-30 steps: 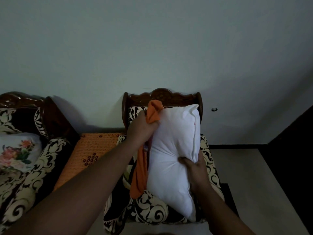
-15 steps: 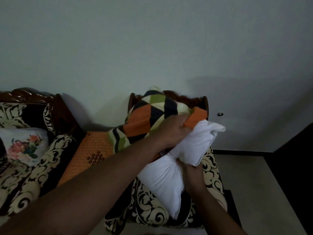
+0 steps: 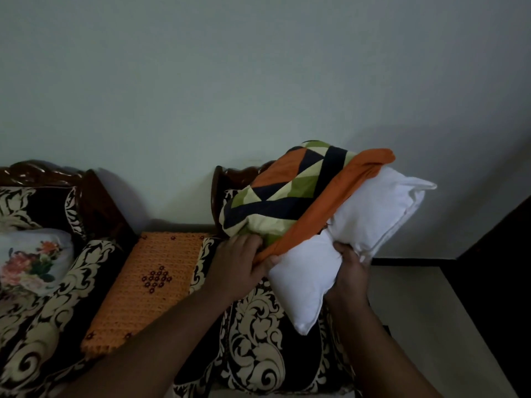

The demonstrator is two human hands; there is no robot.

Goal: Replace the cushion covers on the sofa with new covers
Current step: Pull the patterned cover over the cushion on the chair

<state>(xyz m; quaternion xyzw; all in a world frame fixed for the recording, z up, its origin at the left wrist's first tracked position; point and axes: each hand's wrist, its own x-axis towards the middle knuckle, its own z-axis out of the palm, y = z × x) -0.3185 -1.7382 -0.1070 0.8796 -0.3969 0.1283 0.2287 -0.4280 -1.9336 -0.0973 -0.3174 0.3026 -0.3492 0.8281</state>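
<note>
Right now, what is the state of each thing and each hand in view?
Cover: partly on the insert, bunched at its edge.
Insert: mostly bare, squeezed in the middle, held above the chair.
Left hand: grips the cover's orange edge.
Right hand: grips the insert.
Floral cushion: covered, lying on the sofa.
Orange mat: lying flat.

Wall: a plain pale grey-green wall (image 3: 258,81) is filling the upper half, dimly lit.
Floor: a light floor (image 3: 425,311) is showing at lower right, meeting a dark skirting strip (image 3: 413,261).
Right edge: a dark panel (image 3: 500,268) is standing there.
Furniture: an armchair (image 3: 258,340) and a sofa (image 3: 43,326) in black-and-cream scroll fabric, with carved dark wood frames, are flanking a small surface under an orange beaded mat (image 3: 149,282).
</note>
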